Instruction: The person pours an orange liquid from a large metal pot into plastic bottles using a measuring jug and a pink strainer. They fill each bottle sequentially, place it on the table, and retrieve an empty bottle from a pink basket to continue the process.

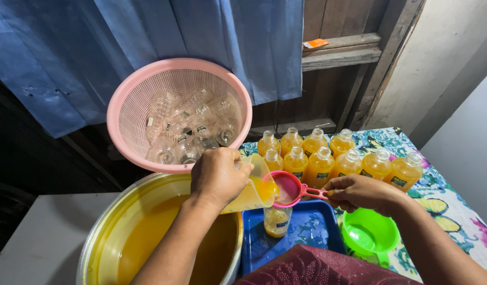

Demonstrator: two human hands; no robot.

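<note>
Orange liquid: it fills the tilted plastic jug (254,191), whose spout hangs over the pink strainer (287,189).
Left hand: the left hand (218,175) has its grip wrapped tight round the jug, just left of the strainer, tipping it.
Right hand: the right hand (359,191) pinches the strainer's pink handle between closed fingers, just right of the strainer's bowl.
Small bottle: the open glass bottle (277,220) stands upright directly under the strainer, partly filled with orange liquid.
Blue tray: the blue tray (312,232) carries that bottle, below the strainer.
Steel pot: the big metal pot (148,232) of orange liquid sits left of the strainer, under the left forearm.
Filled bottles: two rows of filled bottles (328,158) stand behind the strainer on the floral-cloth bench (444,200).
Pink basket: the pink basket (179,113) of empty glass bottles leans behind and left of the strainer.
Green bowl: the green plastic bowl (370,232) lies right of the tray, below the right hand.
</note>
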